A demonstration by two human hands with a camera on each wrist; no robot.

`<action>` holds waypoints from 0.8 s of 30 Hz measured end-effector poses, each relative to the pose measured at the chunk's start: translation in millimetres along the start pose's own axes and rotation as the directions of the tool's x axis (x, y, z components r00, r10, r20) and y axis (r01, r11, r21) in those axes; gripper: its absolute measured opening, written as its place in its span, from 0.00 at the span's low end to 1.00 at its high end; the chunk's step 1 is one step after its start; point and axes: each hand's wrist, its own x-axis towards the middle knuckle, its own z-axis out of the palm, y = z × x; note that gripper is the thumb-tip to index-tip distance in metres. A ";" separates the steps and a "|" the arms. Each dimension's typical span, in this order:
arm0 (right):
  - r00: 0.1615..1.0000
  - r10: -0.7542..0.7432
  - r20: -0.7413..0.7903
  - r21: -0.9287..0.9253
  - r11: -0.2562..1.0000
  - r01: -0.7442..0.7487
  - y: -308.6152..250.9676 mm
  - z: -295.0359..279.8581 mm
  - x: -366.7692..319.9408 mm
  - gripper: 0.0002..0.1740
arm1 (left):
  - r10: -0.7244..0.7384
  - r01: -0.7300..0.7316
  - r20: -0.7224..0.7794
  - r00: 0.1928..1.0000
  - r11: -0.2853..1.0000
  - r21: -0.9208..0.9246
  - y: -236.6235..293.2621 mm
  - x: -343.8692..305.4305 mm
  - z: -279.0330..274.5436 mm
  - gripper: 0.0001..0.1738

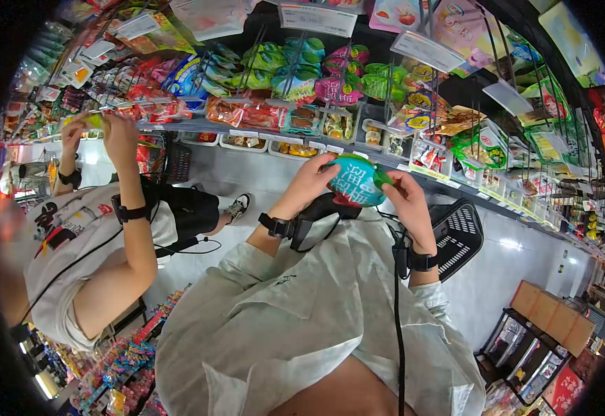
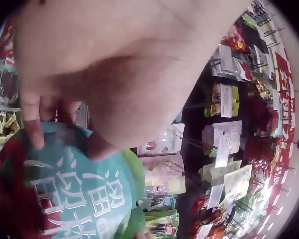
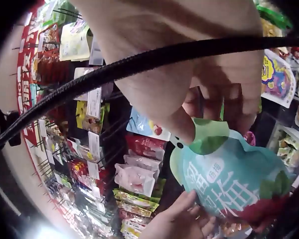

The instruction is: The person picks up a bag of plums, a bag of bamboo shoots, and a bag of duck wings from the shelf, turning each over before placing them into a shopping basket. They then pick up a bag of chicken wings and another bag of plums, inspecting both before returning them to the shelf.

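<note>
A teal snack bag (image 1: 355, 182) with white lettering, a green top and red fruit printed low on it is held up in front of the shirt. The left hand (image 1: 307, 186) pinches one edge of it, thumb on the printed face. At the opposite side, the right hand (image 1: 411, 206) pinches the green corner between thumb and fingers. In the left wrist view the left hand (image 2: 109, 84) covers the bag's upper edge. The right wrist view shows the right hand (image 3: 184, 84) on the green part of the bag (image 3: 234, 181), with a black cable crossing in front.
Shelves of hanging snack bags (image 1: 344, 73) and small trays (image 1: 295, 149) run across the front. A black basket (image 1: 457, 239) stands at the right. Another person (image 1: 101, 236) reaches toward the shelf at the left. Cartons (image 1: 552, 319) stand at the lower right.
</note>
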 end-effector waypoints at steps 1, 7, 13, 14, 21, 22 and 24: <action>1.000 -0.005 -0.022 0.026 1.000 0.006 0.3 -0.3 0.9 0.12 | 0.003 -0.003 0.016 1.000 1.000 -0.003 -4.4 3.7 -1.0 0.16; 0.991 0.011 -0.131 0.125 0.992 0.005 17.4 -14.9 15.2 0.10 | -0.031 0.032 0.020 0.999 0.999 -0.023 -2.3 18.2 1.7 0.16; 0.998 0.065 0.001 0.013 0.998 -0.065 16.6 -36.6 26.3 0.09 | -0.082 0.076 -0.060 0.995 0.993 -0.088 -3.0 19.5 9.8 0.14; 0.997 0.073 0.020 -0.007 0.997 -0.073 13.3 -37.3 29.2 0.10 | -0.105 0.096 -0.078 0.991 0.990 -0.108 -4.4 18.6 10.1 0.14; 0.961 0.004 0.278 -0.046 0.999 0.009 22.5 -28.0 64.6 0.17 | -0.225 0.148 -0.265 0.937 0.948 -0.282 -28.3 7.1 -1.3 0.17; 0.949 -0.030 0.314 -0.085 0.995 0.059 23.6 -23.6 73.2 0.18 | -0.232 0.141 -0.308 0.923 0.946 -0.291 -36.9 9.7 -5.6 0.17; 0.921 -0.078 0.382 -0.153 0.977 0.146 27.0 -11.4 89.6 0.19 | -0.260 0.142 -0.382 0.887 0.940 -0.311 -53.5 11.5 -17.7 0.19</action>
